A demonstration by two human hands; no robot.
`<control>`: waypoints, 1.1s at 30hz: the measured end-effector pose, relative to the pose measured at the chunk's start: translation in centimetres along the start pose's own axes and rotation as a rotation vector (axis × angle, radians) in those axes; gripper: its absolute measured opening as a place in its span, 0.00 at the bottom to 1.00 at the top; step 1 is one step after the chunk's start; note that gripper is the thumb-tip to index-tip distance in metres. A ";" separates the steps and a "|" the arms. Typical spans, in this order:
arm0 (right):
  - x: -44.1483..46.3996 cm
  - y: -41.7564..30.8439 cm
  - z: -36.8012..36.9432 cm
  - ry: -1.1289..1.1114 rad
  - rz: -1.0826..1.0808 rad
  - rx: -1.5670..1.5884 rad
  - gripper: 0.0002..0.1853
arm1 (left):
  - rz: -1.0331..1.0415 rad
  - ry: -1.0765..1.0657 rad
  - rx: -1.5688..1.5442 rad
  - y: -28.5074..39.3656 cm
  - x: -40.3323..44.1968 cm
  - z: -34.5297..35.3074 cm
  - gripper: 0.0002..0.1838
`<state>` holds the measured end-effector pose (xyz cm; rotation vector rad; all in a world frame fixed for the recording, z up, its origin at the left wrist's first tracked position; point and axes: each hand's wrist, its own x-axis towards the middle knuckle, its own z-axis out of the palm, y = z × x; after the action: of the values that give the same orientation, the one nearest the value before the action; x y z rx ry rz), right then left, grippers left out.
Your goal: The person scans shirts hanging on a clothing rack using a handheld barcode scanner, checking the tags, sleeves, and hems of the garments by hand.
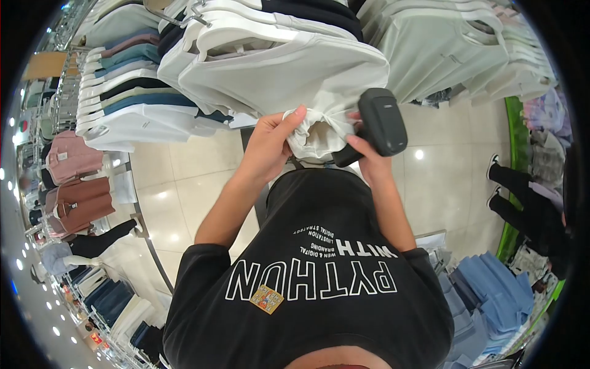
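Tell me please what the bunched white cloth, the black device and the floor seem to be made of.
White cloth: soft, matte fabric, perhaps cotton, since it gathers into folds.
Black device: probably hard plastic, satin finish, with smooth rounded edges.
Floor: glossy tile, perhaps ceramic; joint lines and reflections show.

The bunched cloth [300,146] is white, and the gadget [385,120] beside it is black. The person's T-shirt [307,332] is black, with white letters. The word PYTHON has just white outlines, but WITH is filled in with white. The little square patch [267,299] is gold with bits of red. The big hanging shirt [264,77] is plain white, and the shirts [424,58] next to it are very pale green. Another row of tops [132,58] has teal, blue, black and white. One top [74,157] is pink. The floor [184,203] is cream, some clothes [495,295] are blue, and the long strip [511,123] is bright green.
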<state>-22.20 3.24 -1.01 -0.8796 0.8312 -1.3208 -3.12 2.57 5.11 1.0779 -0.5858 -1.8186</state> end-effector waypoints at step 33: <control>2.1 0.9 -1.1 0.420 -0.362 -0.490 0.14 | 0.167 -0.195 0.388 1.8 0.1 -0.4 0.08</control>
<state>-22.65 1.08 -2.30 -1.1939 1.4122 -1.6843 -1.97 1.61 6.22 1.0691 -1.1477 -1.7132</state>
